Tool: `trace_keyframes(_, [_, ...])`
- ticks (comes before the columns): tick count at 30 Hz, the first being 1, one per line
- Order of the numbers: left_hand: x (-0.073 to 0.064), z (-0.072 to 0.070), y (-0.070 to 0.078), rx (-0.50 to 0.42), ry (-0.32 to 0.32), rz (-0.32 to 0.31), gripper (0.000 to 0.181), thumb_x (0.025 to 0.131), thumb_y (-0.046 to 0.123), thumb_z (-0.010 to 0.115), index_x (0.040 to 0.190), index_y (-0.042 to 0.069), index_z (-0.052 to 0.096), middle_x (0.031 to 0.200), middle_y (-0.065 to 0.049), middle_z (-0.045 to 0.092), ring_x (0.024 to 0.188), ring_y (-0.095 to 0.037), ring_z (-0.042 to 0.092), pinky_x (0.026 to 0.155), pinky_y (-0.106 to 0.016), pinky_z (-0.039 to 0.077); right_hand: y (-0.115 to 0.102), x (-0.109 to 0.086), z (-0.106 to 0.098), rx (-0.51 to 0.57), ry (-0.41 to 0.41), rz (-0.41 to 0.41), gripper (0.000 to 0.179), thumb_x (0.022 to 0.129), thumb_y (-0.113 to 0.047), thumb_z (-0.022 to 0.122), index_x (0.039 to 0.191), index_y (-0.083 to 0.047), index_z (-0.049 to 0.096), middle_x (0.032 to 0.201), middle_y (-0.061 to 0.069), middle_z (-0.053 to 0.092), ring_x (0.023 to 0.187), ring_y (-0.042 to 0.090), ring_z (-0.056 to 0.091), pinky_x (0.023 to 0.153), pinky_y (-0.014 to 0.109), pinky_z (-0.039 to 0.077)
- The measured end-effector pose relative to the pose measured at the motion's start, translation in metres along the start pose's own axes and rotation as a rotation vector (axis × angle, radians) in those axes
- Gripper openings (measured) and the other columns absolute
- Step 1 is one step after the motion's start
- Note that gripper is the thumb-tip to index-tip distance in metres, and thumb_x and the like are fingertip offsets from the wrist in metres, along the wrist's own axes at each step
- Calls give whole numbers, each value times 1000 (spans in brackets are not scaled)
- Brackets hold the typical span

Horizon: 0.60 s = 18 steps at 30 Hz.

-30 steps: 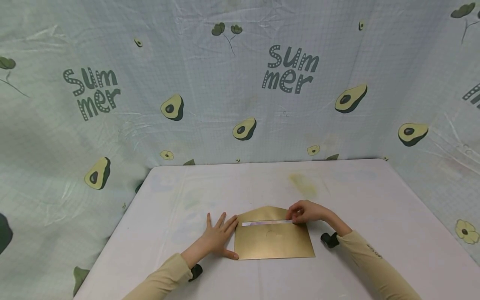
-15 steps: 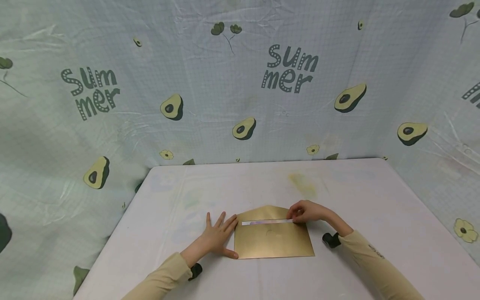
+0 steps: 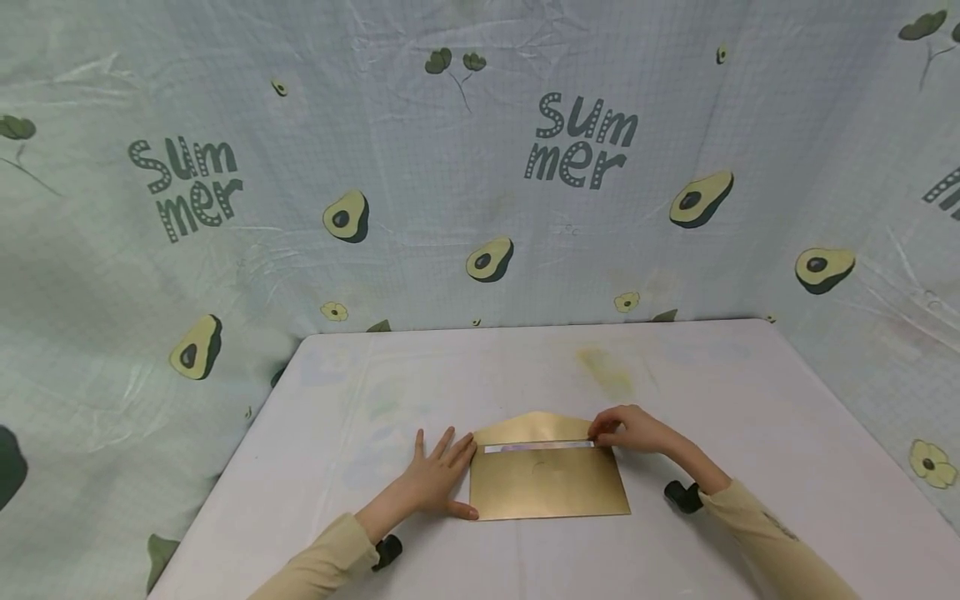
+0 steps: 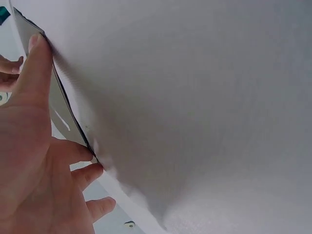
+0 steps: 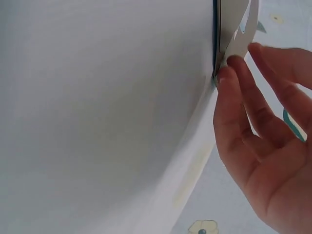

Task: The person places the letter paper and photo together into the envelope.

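A gold envelope [image 3: 550,485] lies on the white table, its pointed flap [image 3: 534,427] laid open toward the back. Along its mouth shows a strip of white paper with pale purple print [image 3: 517,447]; the rest of that sheet is hidden inside. My left hand [image 3: 437,481] rests spread on the table, fingertips and thumb against the envelope's left edge. At the opposite edge, by the flap's fold, my right hand [image 3: 632,428] has bent fingers. In the right wrist view its fingertips [image 5: 224,75] touch the envelope's corner, with the thumb side held apart.
The white-covered table [image 3: 420,375] has a faint yellow stain [image 3: 606,371] behind the right hand. A pale curtain [image 3: 420,167] printed with avocados and lettering hangs at the back and sides. Dark cameras sit under both wrists.
My right hand has slid a little to the right, from the printed paper's right end to the envelope's right edge. The left hand and the envelope stay in place.
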State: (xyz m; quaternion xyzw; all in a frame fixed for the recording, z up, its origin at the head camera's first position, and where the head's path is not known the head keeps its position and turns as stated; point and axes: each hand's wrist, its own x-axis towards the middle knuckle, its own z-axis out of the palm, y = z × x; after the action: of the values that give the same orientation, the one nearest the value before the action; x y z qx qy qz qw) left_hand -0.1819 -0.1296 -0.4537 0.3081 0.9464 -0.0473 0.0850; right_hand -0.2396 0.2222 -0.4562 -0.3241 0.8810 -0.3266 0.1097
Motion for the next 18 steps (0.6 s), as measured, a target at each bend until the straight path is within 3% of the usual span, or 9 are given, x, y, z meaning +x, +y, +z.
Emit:
trace_keyframes(9, [-6, 2, 2, -6, 46, 19, 85, 76, 62, 51, 138, 8, 33, 145, -9, 31, 135, -36, 21, 96, -68, 17, 9, -16, 1, -54, 91, -18, 14, 87, -8, 55, 96, -7, 66, 92, 5, 67, 81, 11, 59, 69, 23, 47])
trace_keyframes(18, [-13, 1, -12, -80, 191, 13, 65, 86, 48, 49, 135, 8, 38, 141, -7, 38, 133, -34, 27, 95, -69, 18, 9, -30, 1, -118, 174, -13, 15, 85, -5, 56, 96, -7, 66, 91, 5, 67, 81, 13, 60, 67, 23, 48])
